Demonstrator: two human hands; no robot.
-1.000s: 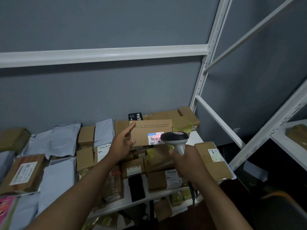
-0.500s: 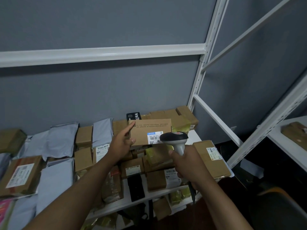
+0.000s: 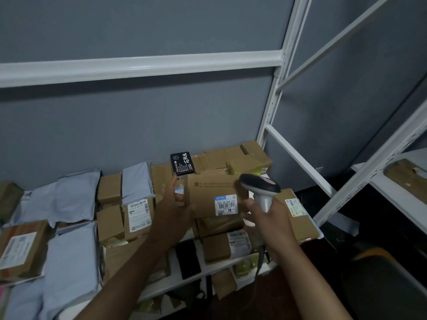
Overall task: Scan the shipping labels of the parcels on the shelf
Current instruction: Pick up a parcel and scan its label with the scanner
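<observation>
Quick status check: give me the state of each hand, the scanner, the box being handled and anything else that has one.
left hand: gripping the left end of the cardboard box
right hand: closed round the scanner's handle
scanner: held upright, no red beam visible on the label
cardboard box: propped up on the pile, shipping label facing the camera
black box: standing behind it, printed face showing

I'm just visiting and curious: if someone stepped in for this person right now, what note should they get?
Left hand: steadies the brown cardboard box with the white barcode label by its left end.
Right hand: grips the grey handheld barcode scanner, head beside that label.
No red beam shows on the label now.
Left: other brown boxes and grey mailer bags with labels lie across the white shelf; which are already scanned cannot be told.
</observation>
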